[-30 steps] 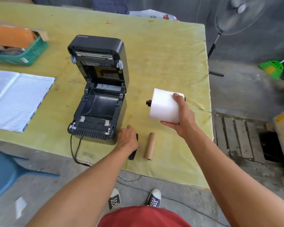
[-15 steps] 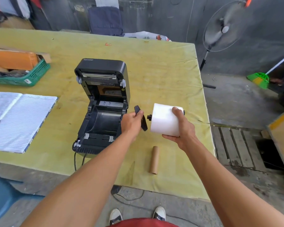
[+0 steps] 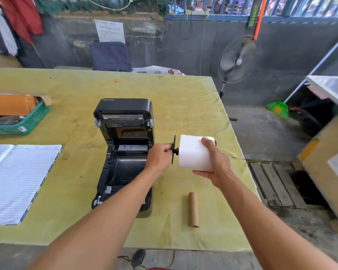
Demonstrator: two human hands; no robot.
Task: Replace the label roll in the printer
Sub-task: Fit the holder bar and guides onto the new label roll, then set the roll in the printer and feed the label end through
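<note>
White, full label roll (image 3: pixel 193 152) on black spindle, right hand (image 3: pixel 216 162) wrapped around it, left hand (image 3: pixel 160 156) pinching the black end disc (image 3: pixel 173 150).

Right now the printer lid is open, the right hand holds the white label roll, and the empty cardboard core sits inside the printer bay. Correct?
Not quite. The head view shows the cardboard core lying on the table, right of the printer. The rest holds: lid open, right hand holding the label roll.

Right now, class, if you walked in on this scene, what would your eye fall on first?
First, the white label roll held above the yellow table, gripped by the right hand while the left hand holds a black end guide on its spindle. Next, the black printer standing open just left of it. An empty cardboard core lies nearer the table's front edge.
</note>
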